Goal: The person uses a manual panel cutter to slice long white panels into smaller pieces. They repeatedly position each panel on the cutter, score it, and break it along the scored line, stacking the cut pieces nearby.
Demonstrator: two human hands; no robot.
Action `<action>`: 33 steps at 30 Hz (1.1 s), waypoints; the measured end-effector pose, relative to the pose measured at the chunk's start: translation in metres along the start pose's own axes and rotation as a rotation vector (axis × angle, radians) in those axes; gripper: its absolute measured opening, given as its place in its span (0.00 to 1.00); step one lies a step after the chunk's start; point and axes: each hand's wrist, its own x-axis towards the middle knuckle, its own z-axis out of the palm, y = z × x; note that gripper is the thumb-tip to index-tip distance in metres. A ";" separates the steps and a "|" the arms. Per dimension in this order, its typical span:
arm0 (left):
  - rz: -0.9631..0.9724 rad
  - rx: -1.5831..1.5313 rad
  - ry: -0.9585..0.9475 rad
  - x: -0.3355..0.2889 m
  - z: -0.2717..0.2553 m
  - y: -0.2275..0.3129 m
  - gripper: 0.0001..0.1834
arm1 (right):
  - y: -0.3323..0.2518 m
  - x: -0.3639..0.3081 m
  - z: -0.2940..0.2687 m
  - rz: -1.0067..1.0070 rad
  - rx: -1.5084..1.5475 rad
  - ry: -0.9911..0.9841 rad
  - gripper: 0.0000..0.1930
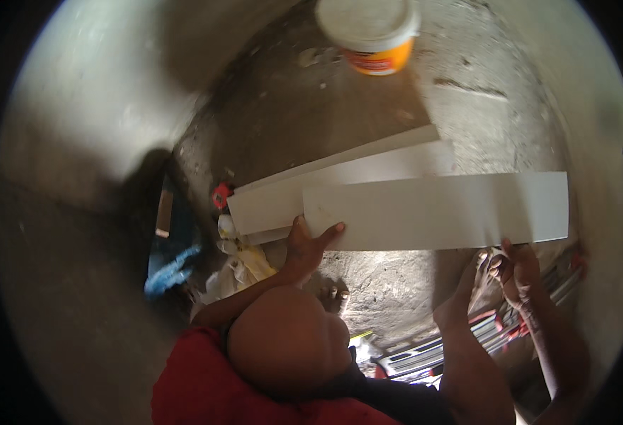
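Note:
A long white rectangular board (439,212) lies crosswise in front of me, lifted over other boards. My left hand (307,248) grips its near left corner, thumb spread on the top face and the remaining fingers mostly hidden. At its near edge, toward the right end, my right hand (520,273) pinches the board with the thumb on top; its other fingers are curled underneath. Beneath and beyond it, another pale board (269,205) slants up to the right, with a further strip (368,152) behind that one.
A white-lidded bucket (379,42) with an orange lower part stands at the far side. Left of the boards are a small red object (221,195), crumpled plastic bags (237,273) and a dark panel with blue wrapping (173,273). Metal-and-red tool-like items (425,354) lie near my foot. Walls curve around both sides.

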 end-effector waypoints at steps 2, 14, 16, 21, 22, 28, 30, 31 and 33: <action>0.041 -0.085 0.072 -0.005 -0.016 -0.016 0.35 | -0.003 0.020 0.018 0.021 -0.028 -0.049 0.12; -0.047 0.183 0.521 0.010 -0.129 -0.056 0.30 | 0.047 0.091 0.135 0.152 -0.254 -0.330 0.12; 0.000 0.191 0.550 0.020 -0.143 -0.057 0.29 | 0.046 0.090 0.148 0.157 -0.268 -0.387 0.13; 0.002 0.378 0.583 0.041 -0.171 -0.061 0.27 | 0.053 0.087 0.162 0.197 -0.337 -0.295 0.15; 0.014 0.344 0.574 0.042 -0.171 -0.063 0.27 | 0.056 0.087 0.162 0.192 -0.322 -0.288 0.15; 0.102 0.463 0.658 0.037 -0.172 -0.067 0.25 | 0.057 0.082 0.162 0.228 -0.417 -0.306 0.13; 0.340 0.833 0.866 0.031 -0.181 -0.069 0.23 | 0.049 0.075 0.157 0.277 -0.526 -0.384 0.11; 0.333 0.707 0.822 0.031 -0.187 -0.071 0.23 | 0.043 0.072 0.153 0.232 -0.605 -0.350 0.11; 0.292 0.469 0.764 0.035 -0.206 -0.076 0.22 | 0.025 0.068 0.139 0.092 -0.703 -0.426 0.11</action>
